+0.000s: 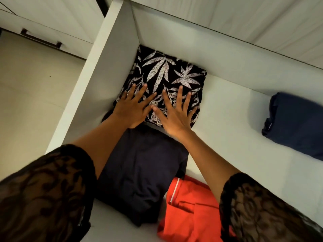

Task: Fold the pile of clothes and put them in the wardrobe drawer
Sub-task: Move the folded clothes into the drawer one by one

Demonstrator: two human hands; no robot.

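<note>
White laminate walls of the open wardrobe drawer (111,55) enclose a folded black garment with a pale leaf print (167,74), tucked into the far left corner. The left hand (130,110) and right hand (174,116) press flat on its near half, fingers (180,95) spread straight, gripping nothing. It looks soft and light, and is best lifted from under both side edges. A folded dark navy garment (145,170) and an orange-red garment (188,212) lie nearer. Beige floor tiles (35,95) show outside.

Drawer (108,55): smooth matt white board. Leaf-print garment (167,74): thin, soft cloth. Dark navy garment (145,165): matt cloth. Red garment (188,213): smooth cloth, white piping. Sleeves (45,193): sheer black lace. Handle (41,38): dark metal.
</note>
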